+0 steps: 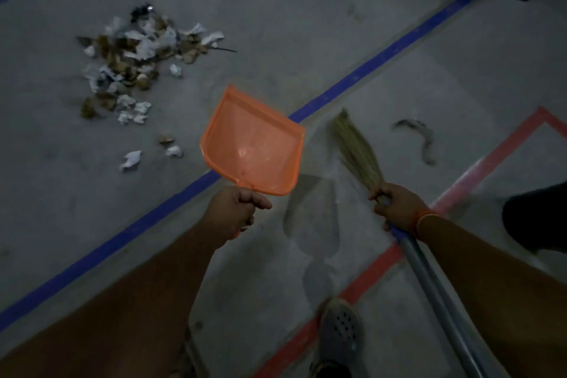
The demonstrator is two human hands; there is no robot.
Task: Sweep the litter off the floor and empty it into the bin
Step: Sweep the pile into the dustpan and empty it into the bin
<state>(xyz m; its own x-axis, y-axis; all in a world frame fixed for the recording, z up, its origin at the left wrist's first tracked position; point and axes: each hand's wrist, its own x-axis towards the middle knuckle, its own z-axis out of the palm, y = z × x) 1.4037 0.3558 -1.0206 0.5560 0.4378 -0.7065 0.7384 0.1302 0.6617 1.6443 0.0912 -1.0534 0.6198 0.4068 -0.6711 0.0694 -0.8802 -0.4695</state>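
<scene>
Orange plastic dustpan (253,144) sits empty in the gripping left hand (233,212). The right hand (395,209) squeezes the straw broom with a grey handle (357,153). The pile of white paper and brown leaf litter (135,61) lies upper left, well apart. A hard sweep could scatter it. Bare grey floor (306,24) leaves room all around.

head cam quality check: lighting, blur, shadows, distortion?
Head view: dim and underexposed throughout, corners darkest; broom bristles soft with blur, while the orange dustpan and litter pile read fairly sharp; faint dustpan and broom shadows fall on the floor between the hands; blue tape line bows slightly, wide-angle distortion; no glare.
</scene>
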